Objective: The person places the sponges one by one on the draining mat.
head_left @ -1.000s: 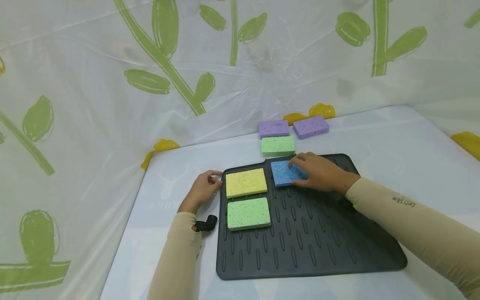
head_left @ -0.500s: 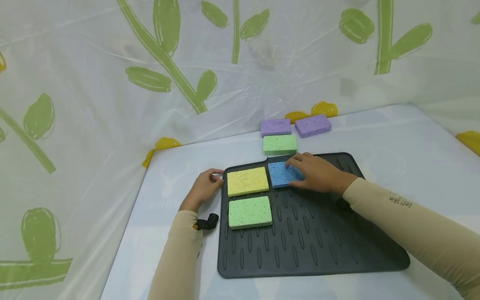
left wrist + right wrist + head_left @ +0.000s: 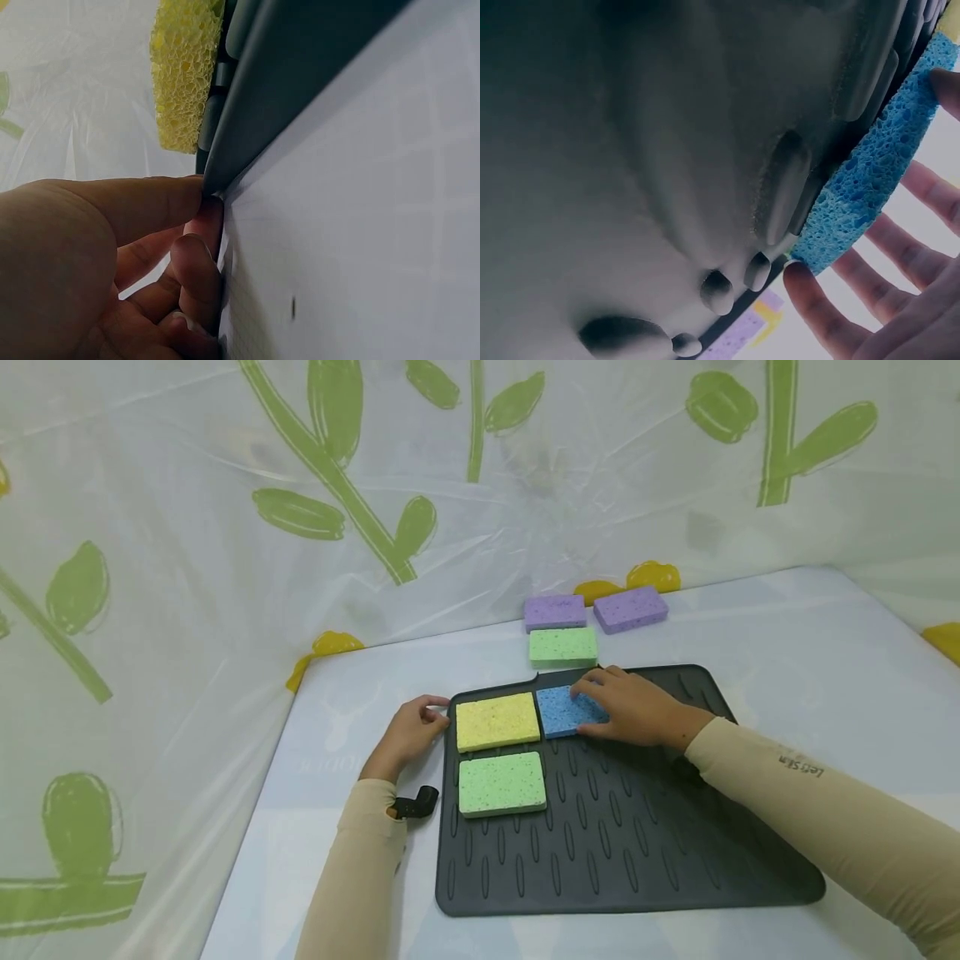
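Note:
My right hand (image 3: 633,706) grips a blue sponge (image 3: 555,712) that lies flat near the back edge of a dark ribbed mat (image 3: 615,852). Thumb and fingertips meet the edges of this sponge in the right wrist view. Directly left of it, apparently touching, is a yellow sponge (image 3: 497,722). A speckled green sponge (image 3: 502,785) lies in front of the yellow one, with a narrow gap. At the mat's back left corner, my left hand (image 3: 408,735) pinches the mat's edge with curled fingers; the left wrist view shows the digits meeting there, below the yellow sponge (image 3: 184,75).
Behind the mat on the white table (image 3: 330,827) lies another green sponge (image 3: 562,647). Two purple sponges (image 3: 555,612) are further back, near the leaf-patterned curtain (image 3: 187,527). A black wrist camera (image 3: 417,803) sits on the left wrist.
The blue sponge has slid slightly left with my right hand, closing its gap to the yellow sponge. My left hand stays at the mat's corner. The whole view has shifted slightly.

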